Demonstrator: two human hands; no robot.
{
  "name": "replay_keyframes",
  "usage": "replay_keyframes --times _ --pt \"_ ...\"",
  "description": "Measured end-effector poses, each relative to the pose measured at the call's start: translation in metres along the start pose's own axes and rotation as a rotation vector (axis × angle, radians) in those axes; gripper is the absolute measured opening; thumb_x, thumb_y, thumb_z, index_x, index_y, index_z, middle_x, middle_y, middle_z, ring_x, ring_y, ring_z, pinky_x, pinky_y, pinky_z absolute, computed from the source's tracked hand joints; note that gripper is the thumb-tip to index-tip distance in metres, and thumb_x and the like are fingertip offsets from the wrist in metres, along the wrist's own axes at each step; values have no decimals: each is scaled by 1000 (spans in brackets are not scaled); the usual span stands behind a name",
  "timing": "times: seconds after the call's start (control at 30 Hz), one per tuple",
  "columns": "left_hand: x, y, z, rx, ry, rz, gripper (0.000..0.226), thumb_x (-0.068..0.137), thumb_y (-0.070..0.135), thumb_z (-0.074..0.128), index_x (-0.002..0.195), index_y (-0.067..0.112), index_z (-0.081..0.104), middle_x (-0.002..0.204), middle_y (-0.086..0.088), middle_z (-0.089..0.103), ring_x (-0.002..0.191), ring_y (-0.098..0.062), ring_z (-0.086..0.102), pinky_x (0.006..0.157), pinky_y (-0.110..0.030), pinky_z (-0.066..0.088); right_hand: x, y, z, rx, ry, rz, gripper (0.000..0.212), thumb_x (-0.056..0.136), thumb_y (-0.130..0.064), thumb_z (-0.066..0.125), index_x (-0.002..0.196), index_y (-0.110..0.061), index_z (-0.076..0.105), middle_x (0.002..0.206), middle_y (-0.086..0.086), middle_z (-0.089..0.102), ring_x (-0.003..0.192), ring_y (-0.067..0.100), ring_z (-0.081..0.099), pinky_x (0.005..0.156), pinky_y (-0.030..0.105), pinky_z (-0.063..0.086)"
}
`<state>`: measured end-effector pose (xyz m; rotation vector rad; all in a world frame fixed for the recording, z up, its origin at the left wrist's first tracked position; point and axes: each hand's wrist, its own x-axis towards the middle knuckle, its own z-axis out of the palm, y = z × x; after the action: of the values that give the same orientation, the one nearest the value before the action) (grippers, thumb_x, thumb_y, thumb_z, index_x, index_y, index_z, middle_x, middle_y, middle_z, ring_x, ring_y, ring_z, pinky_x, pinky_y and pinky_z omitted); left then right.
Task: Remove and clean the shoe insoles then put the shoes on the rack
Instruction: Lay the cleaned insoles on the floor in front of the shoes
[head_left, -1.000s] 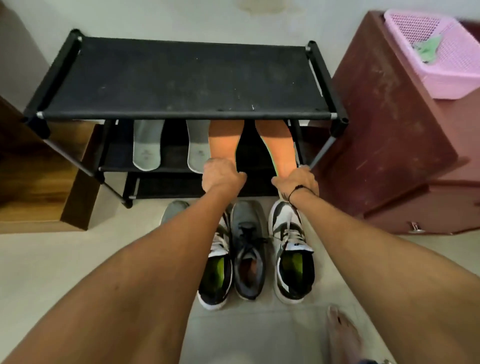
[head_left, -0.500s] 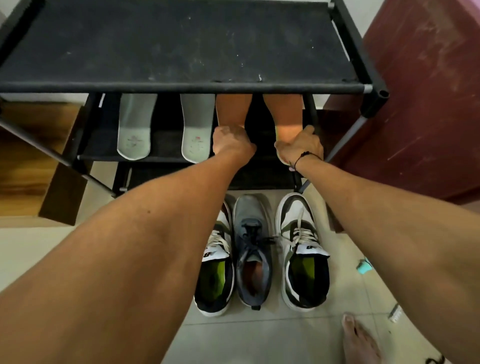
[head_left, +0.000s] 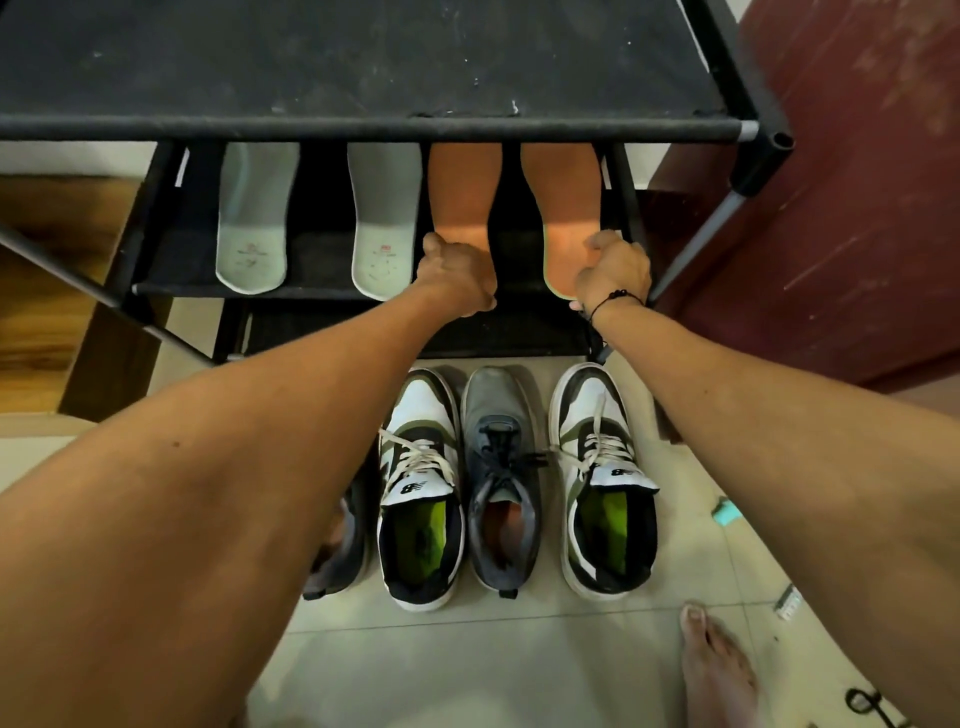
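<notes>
Head view, near to far: a bare foot (head_left: 719, 670) stands on the tiled floor (head_left: 467, 660) at lower right. Beyond it four shoes sit in a row before the rack: a grey shoe (head_left: 337, 551) mostly hidden under the left forearm, a white shoe (head_left: 422, 467), a second grey shoe (head_left: 501, 467) and a second white shoe (head_left: 597, 457). Farther on, the left hand (head_left: 457, 278) curls its grip on the heel of an orange insole (head_left: 462, 197) on the rack's (head_left: 363, 122) middle shelf, and the right hand (head_left: 613, 275) grips another orange insole (head_left: 563, 208). Two grey insoles (head_left: 254, 218) (head_left: 387, 218) lie to their left.
</notes>
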<state>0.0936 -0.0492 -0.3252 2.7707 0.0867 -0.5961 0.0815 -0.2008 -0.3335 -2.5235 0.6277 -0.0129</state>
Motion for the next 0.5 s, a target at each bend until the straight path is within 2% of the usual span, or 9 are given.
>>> replay_keyframes --times 0.13,0.27,0.37,0.5 --pt "3 -3 4 -24 27 53 65 86 37 65 134 2 40 138 -20 29 118 -34 45 99 -37 39 0 3 1 20 9 -6 41 89 2 44 124 -17 55 131 15 44 116 33 49 96 32 42" --pt "7 -7 10 -41 68 56 73 84 42 64 138 4 35 135 -19 36 120 -34 42 100 -38 37 5 5 2 122 -13 47 35 94 -6 42 125 -16 55 134 9 43 120 27 46 87 19 36" --pt "4 -8 9 -41 99 72 75 82 45 64 138 4 35 133 -19 41 122 -33 42 100 -37 37 5 2 1 117 -55 22 34 94 -9 42 125 -14 55 136 9 43 121 26 46 96 24 37" --pt "3 -11 6 30 112 122 67 86 48 59 132 3 43 128 -20 48 118 -33 45 99 -36 35 6 1 0 63 -25 24 33 96 -7 36 122 -13 56 135 8 44 119 23 45 85 21 33"
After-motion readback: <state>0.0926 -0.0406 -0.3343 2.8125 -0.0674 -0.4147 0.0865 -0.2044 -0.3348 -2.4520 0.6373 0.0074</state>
